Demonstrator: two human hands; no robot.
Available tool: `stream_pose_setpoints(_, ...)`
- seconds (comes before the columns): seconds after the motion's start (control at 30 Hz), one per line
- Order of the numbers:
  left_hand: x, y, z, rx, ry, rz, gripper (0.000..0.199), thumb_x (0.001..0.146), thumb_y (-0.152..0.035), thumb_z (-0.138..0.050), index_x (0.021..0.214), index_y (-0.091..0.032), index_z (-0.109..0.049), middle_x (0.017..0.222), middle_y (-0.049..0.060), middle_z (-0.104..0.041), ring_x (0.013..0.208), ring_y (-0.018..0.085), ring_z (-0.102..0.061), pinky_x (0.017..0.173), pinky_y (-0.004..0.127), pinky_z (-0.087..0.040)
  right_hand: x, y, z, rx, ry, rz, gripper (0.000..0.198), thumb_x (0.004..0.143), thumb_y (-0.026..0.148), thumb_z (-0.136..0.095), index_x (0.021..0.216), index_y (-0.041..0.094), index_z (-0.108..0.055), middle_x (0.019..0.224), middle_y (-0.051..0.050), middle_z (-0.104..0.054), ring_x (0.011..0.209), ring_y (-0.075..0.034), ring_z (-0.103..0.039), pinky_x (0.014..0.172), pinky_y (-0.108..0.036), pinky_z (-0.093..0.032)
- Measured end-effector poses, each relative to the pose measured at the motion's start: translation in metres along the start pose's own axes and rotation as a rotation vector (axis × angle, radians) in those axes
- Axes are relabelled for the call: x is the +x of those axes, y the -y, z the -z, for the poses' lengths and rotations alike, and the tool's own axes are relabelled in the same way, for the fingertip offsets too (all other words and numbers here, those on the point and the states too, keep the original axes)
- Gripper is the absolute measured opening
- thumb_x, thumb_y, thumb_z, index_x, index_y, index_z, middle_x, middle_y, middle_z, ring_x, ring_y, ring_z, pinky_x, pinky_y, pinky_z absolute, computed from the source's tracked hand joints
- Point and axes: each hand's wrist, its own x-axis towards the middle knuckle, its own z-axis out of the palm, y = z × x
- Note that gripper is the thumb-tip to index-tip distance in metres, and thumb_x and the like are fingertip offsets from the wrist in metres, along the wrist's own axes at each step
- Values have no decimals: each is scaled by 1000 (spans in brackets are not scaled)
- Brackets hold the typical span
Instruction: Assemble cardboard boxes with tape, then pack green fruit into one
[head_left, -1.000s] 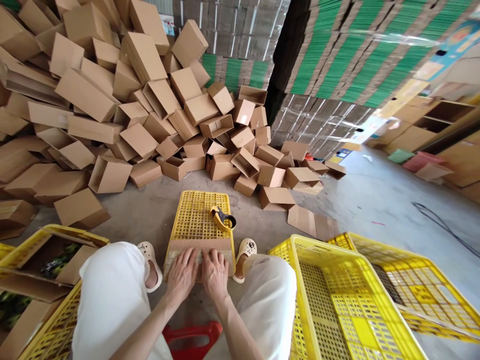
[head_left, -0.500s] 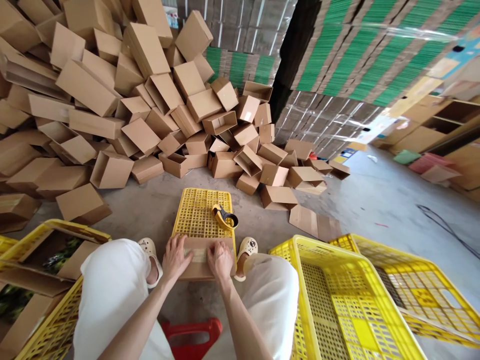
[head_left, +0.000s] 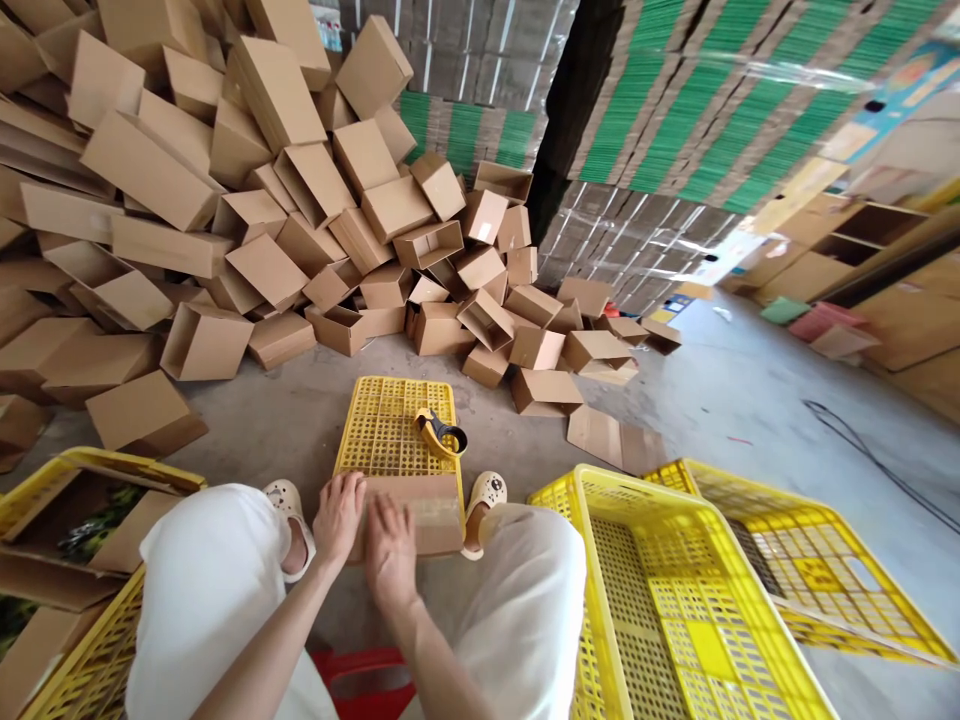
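Note:
A closed cardboard box (head_left: pixel 433 492) lies across the near end of an upturned yellow crate (head_left: pixel 375 425), between my knees. Clear tape runs along its top. My left hand (head_left: pixel 339 515) grips the box's left end, fingers bent over the edge. Flat on the top, left of the middle, rests my right hand (head_left: pixel 391 550) with its fingers stretched out over the tape. Beyond the box, a yellow and black tape dispenser (head_left: pixel 439 433) sits on the crate's grid.
Open yellow crates (head_left: pixel 705 600) stand to my right. On my left, another yellow crate (head_left: pixel 97 640) holds an open carton with something dark green inside. Many empty cardboard boxes (head_left: pixel 270 270) are heaped ahead. A flattened cardboard piece (head_left: pixel 615 440) lies on the floor.
My right hand has moved left along the box top, from its right part to left of the middle, and its fingers have flattened. My left hand remains at the left end.

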Motion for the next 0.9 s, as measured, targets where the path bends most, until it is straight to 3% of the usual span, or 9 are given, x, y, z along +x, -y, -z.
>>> stream_pose_setpoints(0.1,2,13,-3,-162,0,-25,39,109,-38,-36,134,-24,-62,136,11,-63,130,26,-63,115,43,-51,-11,19,-19,56,15,69,53,108,26,-43,161,21,-47,157,-11,-60,148,-26,-50,125,-46,-35)
stream_pose_setpoints(0.2,4,20,-6,-234,-19,-47,40,107,-39,-38,135,-23,-62,141,12,-60,136,26,-61,117,42,-51,-8,9,-16,65,34,48,51,109,30,-45,159,22,-50,159,-9,-58,151,-23,-49,125,-44,-37)
stream_pose_setpoints(0.4,0,27,-15,-269,-61,-87,41,106,-41,-42,138,-23,-60,145,14,-58,139,30,-58,120,48,-48,-13,-74,32,-3,-24,-136,47,107,22,-41,149,14,-62,154,-16,-61,149,-28,-53,123,-48,-43)
stream_pose_setpoints(0.53,-3,37,-20,-280,-20,-127,50,101,-34,-49,150,-24,-49,154,14,-49,147,31,-51,122,52,-44,-16,-112,51,21,48,-321,46,106,21,-43,145,15,-65,151,-17,-64,126,-27,-72,104,-35,-58)
stream_pose_setpoints(0.7,0,48,-17,-282,126,-179,65,92,-24,-57,154,-25,-41,161,15,-39,155,33,-39,126,56,-37,10,-114,62,-28,147,-420,55,100,17,-51,155,12,-53,125,-17,-78,108,-26,-77,92,-31,-57)
stream_pose_setpoints(0.9,5,43,-12,-285,169,-131,56,92,-26,-59,147,-25,-46,157,14,-42,152,33,-43,126,56,-36,42,-108,78,-73,237,-450,48,101,28,-58,149,22,-59,119,-11,-75,105,-23,-74,90,-29,-52)
